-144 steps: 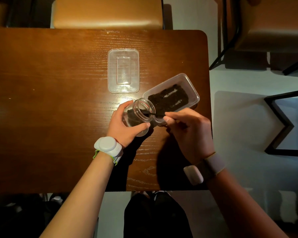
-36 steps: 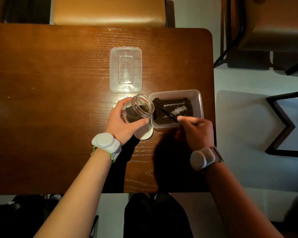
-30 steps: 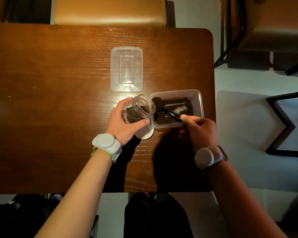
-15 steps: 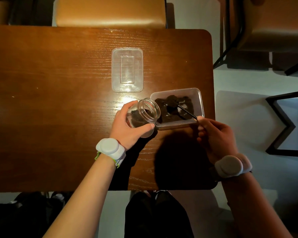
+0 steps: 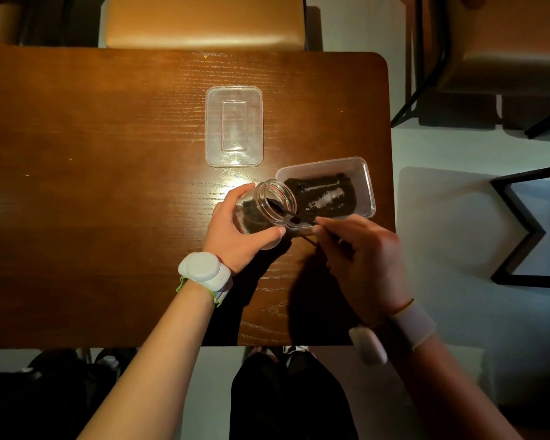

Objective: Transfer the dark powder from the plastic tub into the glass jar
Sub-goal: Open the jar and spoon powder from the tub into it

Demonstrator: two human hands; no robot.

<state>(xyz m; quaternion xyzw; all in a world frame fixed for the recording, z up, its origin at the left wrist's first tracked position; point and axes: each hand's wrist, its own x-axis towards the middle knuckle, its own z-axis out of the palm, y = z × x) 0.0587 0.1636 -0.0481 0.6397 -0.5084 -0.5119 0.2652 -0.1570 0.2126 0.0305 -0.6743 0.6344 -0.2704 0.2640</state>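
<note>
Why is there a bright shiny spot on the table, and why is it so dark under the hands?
In the head view, an overhead light glares off the table between the clear lid and the glass jar; the left hand and right hand block that light, casting dark shadows; the wide-angle lens bends the table's edges.

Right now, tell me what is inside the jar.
The jar, tilted in the left hand, holds dark powder and the tip of the spoon pinched by the right hand. The fingers cover its base.
</note>
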